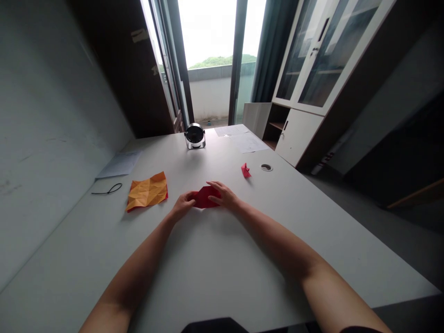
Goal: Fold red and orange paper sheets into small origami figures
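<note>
Between my two hands is a folded sheet of red paper (204,197), just over the white table. My left hand (185,203) pinches its left end, thumb on top. At the other end, my right hand (224,195) grips the paper with its thumb on the near face and fingers along the far edge. Farther right stands a small folded red paper figure (245,170). To the left lies a creased orange sheet (148,192) with red showing at its edges.
A round black device on a metal stand (195,136) is at the table's far side. Papers (251,142) lie at the back right, another sheet (119,164) at the left. A black cable tie (110,189) and a round cable hole (266,167) flank the work area.
</note>
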`<state>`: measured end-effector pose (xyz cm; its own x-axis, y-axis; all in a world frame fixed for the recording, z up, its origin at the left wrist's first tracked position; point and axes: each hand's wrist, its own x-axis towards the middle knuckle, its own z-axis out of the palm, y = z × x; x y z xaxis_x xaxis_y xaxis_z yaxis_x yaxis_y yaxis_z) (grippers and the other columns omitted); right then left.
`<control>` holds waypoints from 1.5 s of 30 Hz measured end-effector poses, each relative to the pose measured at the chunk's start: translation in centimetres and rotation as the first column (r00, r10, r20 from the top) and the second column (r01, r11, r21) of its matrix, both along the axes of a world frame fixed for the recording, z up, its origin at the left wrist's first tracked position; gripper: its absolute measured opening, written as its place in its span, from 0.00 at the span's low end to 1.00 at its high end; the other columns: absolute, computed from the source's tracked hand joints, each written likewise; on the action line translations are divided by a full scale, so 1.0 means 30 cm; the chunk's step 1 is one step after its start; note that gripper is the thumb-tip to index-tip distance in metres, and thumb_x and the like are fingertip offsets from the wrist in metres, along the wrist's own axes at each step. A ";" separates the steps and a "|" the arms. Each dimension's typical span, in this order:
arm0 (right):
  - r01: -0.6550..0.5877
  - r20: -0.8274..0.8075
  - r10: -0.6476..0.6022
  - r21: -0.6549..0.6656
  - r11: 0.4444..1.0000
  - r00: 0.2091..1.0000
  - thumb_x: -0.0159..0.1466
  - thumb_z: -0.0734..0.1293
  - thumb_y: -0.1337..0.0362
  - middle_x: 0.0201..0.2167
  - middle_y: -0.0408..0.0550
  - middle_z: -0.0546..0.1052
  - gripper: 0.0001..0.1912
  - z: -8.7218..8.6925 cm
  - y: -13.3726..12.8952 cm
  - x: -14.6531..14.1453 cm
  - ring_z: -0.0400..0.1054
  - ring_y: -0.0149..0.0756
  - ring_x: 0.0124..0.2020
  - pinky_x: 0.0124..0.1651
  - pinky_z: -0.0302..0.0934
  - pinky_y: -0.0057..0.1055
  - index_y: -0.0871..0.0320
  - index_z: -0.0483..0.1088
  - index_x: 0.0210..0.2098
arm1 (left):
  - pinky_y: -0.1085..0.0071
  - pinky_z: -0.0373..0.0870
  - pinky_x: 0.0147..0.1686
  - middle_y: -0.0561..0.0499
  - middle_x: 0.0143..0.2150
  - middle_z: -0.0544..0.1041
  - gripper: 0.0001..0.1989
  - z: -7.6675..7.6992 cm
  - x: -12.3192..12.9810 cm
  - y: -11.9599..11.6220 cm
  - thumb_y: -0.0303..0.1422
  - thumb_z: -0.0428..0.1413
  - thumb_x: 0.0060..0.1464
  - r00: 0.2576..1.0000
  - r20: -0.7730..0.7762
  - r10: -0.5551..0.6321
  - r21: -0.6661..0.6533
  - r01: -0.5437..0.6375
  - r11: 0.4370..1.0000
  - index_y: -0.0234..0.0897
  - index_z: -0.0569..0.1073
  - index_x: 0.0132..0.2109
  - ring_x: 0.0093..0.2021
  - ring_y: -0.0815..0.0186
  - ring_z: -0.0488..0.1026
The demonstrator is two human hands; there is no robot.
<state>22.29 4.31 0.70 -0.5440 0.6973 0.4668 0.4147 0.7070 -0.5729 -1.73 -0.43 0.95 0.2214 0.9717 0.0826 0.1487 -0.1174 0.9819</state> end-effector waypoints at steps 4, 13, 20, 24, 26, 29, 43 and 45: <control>0.029 -0.059 -0.028 0.024 0.999 0.998 0.65 0.64 0.63 0.50 0.52 0.75 0.19 0.012 -0.007 -0.015 0.66 0.43 0.53 0.58 0.61 0.39 0.56 0.70 0.55 | 0.70 0.73 0.35 0.49 0.38 0.79 0.15 0.028 0.013 -0.021 0.28 0.54 0.48 0.980 -0.196 -0.042 0.008 0.045 0.999 0.34 0.79 0.43 0.37 0.62 0.76; -0.055 -0.353 -0.049 -0.277 0.959 0.934 0.61 0.61 0.68 0.33 0.44 0.77 0.12 0.008 -0.004 -0.024 0.70 0.33 0.31 0.38 0.65 0.29 0.56 0.71 0.44 | 0.67 0.71 0.40 0.46 0.43 0.81 0.19 0.056 0.029 -0.046 0.39 0.60 0.54 0.967 -0.073 -0.244 -0.128 0.233 0.964 0.33 0.78 0.49 0.41 0.57 0.76; -0.054 -0.479 -0.100 -0.298 0.953 0.872 0.63 0.65 0.62 0.38 0.47 0.77 0.13 0.000 0.016 -0.020 0.71 0.37 0.38 0.39 0.67 0.32 0.55 0.71 0.48 | 0.62 0.72 0.48 0.38 0.50 0.79 0.24 0.068 0.011 -0.040 0.42 0.60 0.56 0.971 0.206 -0.119 -0.253 0.171 0.952 0.30 0.75 0.55 0.46 0.54 0.77; -0.099 -0.497 -0.087 -0.335 0.937 0.863 0.65 0.66 0.56 0.44 0.50 0.76 0.19 0.010 0.011 -0.021 0.72 0.40 0.43 0.39 0.69 0.33 0.54 0.69 0.54 | 0.61 0.73 0.50 0.38 0.52 0.78 0.25 0.067 0.007 -0.036 0.41 0.60 0.57 0.960 0.275 -0.054 -0.251 0.126 0.960 0.31 0.73 0.58 0.47 0.54 0.77; -0.086 -0.454 -0.050 -0.274 0.958 0.890 0.65 0.66 0.55 0.51 0.53 0.73 0.17 0.012 0.010 -0.022 0.70 0.42 0.49 0.45 0.68 0.35 0.55 0.73 0.50 | 0.61 0.73 0.50 0.38 0.53 0.78 0.25 0.067 0.011 -0.035 0.41 0.60 0.58 0.960 0.276 -0.048 -0.237 0.116 0.965 0.32 0.73 0.58 0.48 0.54 0.77; -0.102 -0.356 0.011 -0.237 0.966 0.934 0.66 0.65 0.54 0.58 0.55 0.69 0.16 0.014 0.004 -0.023 0.68 0.44 0.53 0.48 0.67 0.36 0.55 0.76 0.47 | 0.59 0.73 0.51 0.38 0.53 0.78 0.25 0.067 0.018 -0.034 0.42 0.59 0.58 0.964 0.262 -0.037 -0.214 0.095 0.972 0.32 0.73 0.59 0.48 0.53 0.77; -0.042 -0.168 -0.011 -0.313 0.949 0.986 0.65 0.63 0.62 0.31 0.43 0.78 0.13 -0.012 -0.008 -0.039 0.68 0.32 0.30 0.36 0.60 0.27 0.57 0.78 0.41 | 0.64 0.73 0.39 0.44 0.42 0.80 0.20 -0.001 0.052 -0.019 0.44 0.60 0.54 0.991 0.041 0.131 -0.038 -0.129 0.991 0.34 0.75 0.46 0.40 0.57 0.77; -0.044 -0.151 -0.005 -0.319 0.947 0.989 0.65 0.63 0.62 0.30 0.43 0.78 0.13 -0.006 -0.011 -0.040 0.67 0.32 0.30 0.35 0.59 0.26 0.57 0.78 0.41 | 0.66 0.72 0.38 0.45 0.42 0.80 0.19 -0.010 0.050 -0.017 0.44 0.60 0.53 0.988 0.049 0.149 -0.005 -0.149 0.989 0.34 0.74 0.46 0.40 0.59 0.76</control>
